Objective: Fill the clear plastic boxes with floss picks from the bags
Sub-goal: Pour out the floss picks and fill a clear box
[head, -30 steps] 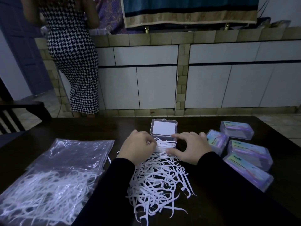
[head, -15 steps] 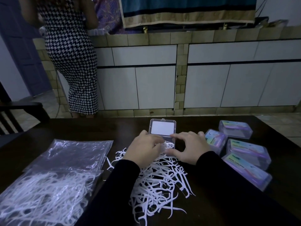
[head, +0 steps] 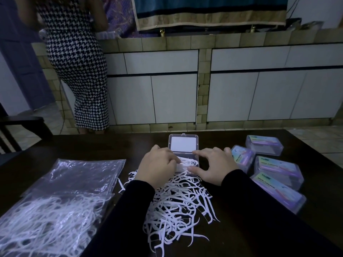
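An open clear plastic box stands on the dark table, lid raised away from me, with white floss picks showing in its base. My left hand is closed on a small bundle of floss picks at the box's near left corner. My right hand rests fingers spread against the box's right side and front edge. A loose pile of white floss picks lies between my forearms. A bag full of floss picks lies at the near left, an emptied clear bag behind it.
Several closed clear boxes with purple labels lie at the right of the table. A dark chair stands at the far left. A person in a houndstooth dress stands at the tiled counter beyond the table.
Both hands have stayed at the box; my left hand has shifted slightly right, pressing its bundle of picks toward the box base. The camera has tilted a little.
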`<move>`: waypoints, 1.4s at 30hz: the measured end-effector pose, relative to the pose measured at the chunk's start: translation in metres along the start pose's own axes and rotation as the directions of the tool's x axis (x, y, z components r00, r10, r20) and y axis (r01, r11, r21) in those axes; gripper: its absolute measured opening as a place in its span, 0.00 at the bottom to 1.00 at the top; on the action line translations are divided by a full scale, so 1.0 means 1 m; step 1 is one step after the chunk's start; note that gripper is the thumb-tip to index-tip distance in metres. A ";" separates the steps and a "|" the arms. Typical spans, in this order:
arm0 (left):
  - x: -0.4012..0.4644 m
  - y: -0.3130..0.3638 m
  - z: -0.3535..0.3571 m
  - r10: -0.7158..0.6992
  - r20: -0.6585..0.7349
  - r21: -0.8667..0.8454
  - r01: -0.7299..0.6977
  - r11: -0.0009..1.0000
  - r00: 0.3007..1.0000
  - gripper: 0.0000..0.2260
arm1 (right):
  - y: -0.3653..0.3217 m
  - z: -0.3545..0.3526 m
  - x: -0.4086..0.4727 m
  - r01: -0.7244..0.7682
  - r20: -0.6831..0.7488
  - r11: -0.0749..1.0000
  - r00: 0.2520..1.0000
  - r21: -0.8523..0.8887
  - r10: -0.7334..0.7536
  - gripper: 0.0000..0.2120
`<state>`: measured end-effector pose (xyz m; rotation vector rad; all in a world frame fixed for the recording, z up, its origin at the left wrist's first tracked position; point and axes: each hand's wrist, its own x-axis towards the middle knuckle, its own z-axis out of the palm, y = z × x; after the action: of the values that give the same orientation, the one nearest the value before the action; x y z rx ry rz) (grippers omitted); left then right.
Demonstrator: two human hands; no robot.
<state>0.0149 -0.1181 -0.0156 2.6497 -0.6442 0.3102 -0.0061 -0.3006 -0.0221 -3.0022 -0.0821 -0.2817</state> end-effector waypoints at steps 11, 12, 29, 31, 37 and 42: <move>-0.008 0.002 -0.008 -0.023 -0.122 -0.044 0.017 0.999 0.992 0.13 | -0.003 -0.006 -0.006 0.014 -0.218 1.000 0.976 0.008 -0.012 0.31; -0.010 0.002 -0.011 -0.019 -0.126 -0.028 0.016 0.999 0.992 0.13 | -0.005 -0.007 -0.008 0.056 -0.246 0.998 0.968 0.017 -0.051 0.30; -0.066 -0.071 -0.089 -0.274 0.241 0.240 0.216 0.946 0.931 0.08 | -0.106 -0.003 0.018 0.379 -0.075 0.925 0.924 0.022 -0.376 0.19; -0.064 -0.073 -0.087 -0.318 0.273 0.259 0.249 0.933 0.908 0.10 | -0.111 0.002 0.025 0.357 -0.043 0.934 0.933 0.001 -0.356 0.19; -0.059 -0.064 -0.076 -0.378 0.259 0.291 0.302 0.908 0.889 0.17 | -0.112 0.016 0.025 0.332 0.017 0.938 0.943 -0.104 -0.332 0.19; -0.058 -0.063 -0.073 -0.309 0.316 0.202 0.254 0.946 0.897 0.18 | -0.106 0.012 0.019 0.404 0.005 0.914 0.915 -0.046 -0.404 0.16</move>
<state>-0.0139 -0.0126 0.0122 2.9286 -0.3325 -0.2025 0.0079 -0.1927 -0.0179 -3.0022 -0.7115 -0.3323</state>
